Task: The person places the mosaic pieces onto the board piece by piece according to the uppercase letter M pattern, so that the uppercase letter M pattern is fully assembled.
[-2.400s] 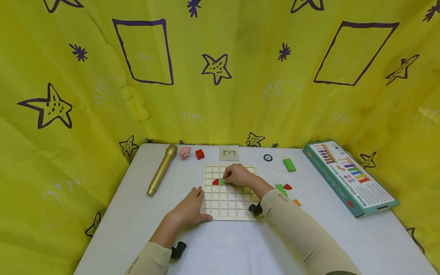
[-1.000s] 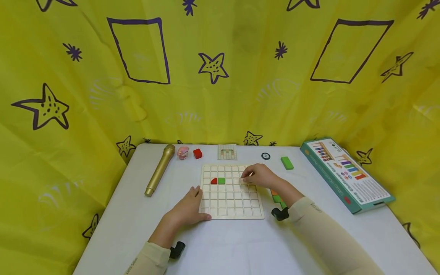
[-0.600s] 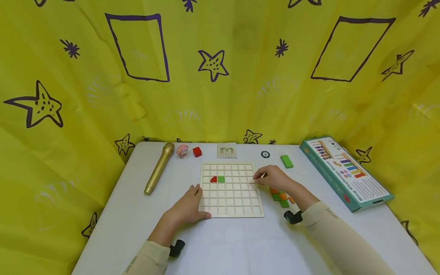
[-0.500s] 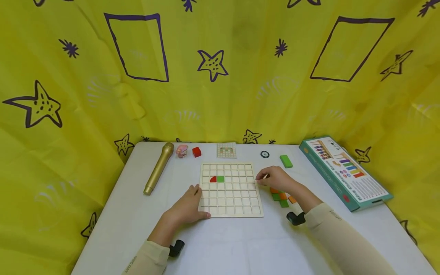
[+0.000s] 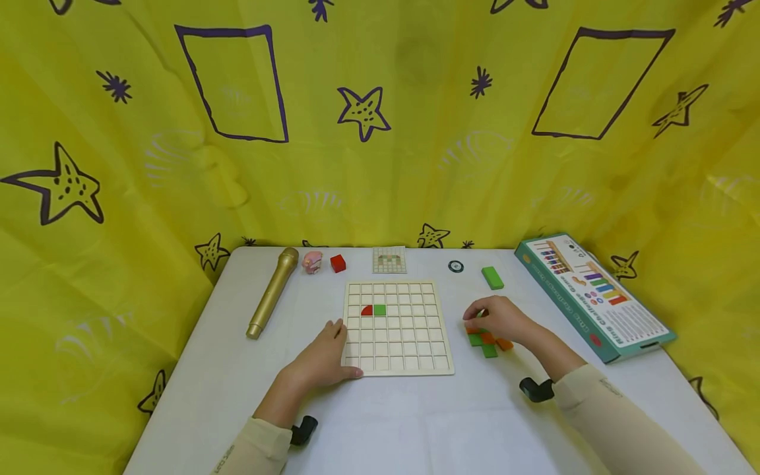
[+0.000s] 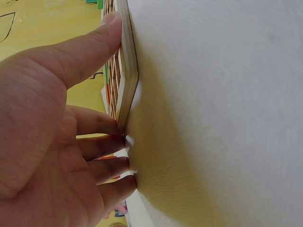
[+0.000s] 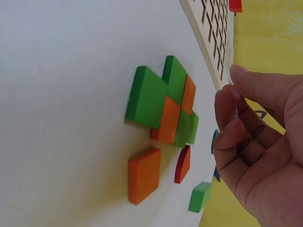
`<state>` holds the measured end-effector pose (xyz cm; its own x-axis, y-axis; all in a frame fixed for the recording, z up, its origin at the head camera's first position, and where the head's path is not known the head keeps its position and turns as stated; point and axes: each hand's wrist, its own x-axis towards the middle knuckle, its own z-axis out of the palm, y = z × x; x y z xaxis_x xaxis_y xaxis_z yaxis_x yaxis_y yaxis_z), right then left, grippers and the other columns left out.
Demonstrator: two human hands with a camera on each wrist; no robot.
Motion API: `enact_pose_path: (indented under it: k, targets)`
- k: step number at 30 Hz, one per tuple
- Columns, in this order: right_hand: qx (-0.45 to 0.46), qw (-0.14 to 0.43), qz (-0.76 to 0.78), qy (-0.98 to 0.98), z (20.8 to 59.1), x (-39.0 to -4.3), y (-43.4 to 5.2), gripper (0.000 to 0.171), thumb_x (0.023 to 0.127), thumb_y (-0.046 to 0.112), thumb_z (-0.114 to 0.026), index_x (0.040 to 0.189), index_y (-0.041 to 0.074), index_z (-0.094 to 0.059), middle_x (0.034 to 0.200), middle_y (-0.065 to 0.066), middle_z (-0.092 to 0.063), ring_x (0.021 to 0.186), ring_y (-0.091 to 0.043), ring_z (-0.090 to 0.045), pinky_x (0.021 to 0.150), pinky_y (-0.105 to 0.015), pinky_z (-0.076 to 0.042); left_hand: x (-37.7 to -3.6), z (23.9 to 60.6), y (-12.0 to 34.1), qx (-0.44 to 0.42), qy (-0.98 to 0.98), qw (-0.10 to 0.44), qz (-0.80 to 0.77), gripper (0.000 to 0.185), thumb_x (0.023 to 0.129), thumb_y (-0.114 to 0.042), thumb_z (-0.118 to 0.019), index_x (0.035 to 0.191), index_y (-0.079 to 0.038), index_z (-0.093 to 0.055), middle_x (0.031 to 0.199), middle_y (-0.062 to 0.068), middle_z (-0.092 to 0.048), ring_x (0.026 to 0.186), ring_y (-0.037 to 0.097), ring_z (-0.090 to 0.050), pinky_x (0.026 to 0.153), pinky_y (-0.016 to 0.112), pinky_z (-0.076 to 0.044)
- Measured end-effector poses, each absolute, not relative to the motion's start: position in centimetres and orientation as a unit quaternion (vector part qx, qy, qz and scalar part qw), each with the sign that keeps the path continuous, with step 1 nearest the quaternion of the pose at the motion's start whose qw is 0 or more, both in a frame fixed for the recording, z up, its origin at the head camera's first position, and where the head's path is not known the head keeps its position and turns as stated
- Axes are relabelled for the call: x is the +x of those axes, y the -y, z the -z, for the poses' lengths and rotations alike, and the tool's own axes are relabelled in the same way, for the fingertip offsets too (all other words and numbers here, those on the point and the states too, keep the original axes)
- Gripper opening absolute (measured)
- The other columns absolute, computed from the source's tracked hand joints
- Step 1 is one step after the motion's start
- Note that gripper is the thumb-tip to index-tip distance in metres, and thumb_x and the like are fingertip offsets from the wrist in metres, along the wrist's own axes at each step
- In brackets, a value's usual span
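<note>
White table: right hand over blocks, fingers curled.

Green and orange blocks, gold microphone, yellow star-patterned curtain.

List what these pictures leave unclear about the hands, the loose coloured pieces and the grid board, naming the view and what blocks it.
- Head view: the right hand covers part of the loose pieces, so contact cannot be told.
- Right wrist view: the fingers hover apart from the pieces; the grid board is cut off by the top edge.
- Left wrist view: the left hand fills the frame and the board shows edge-on, so its cells are unreadable.
- Head view: the pattern card is too small to read.
</note>
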<state>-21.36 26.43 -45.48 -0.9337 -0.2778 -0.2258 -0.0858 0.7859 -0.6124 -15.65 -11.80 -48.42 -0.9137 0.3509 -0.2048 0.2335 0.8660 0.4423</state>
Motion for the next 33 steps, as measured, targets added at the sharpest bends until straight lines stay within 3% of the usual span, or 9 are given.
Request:
enact_pose_path:
  k: [33]
  targets:
    - [-0.082, 0.141, 0.340, -0.926, 47.0, -18.3, -32.0, 0.015, 0.090, 0.014, -0.076, 0.103, 0.006, -0.075, 0.094, -0.002, -0.067, 0.080, -0.021, -0.055, 0.068, -0.030, -0.050, -15.6, 48.5, 11.8, 0.158, -0.953, 0.141, -0.216, 0.103, 0.081, -0.043, -0.084, 0.150, 0.012, -0.032, 0.160, 0.026, -0.026, 0.150, 0.042, -0.019, 0.117, 0.050, -0.029]
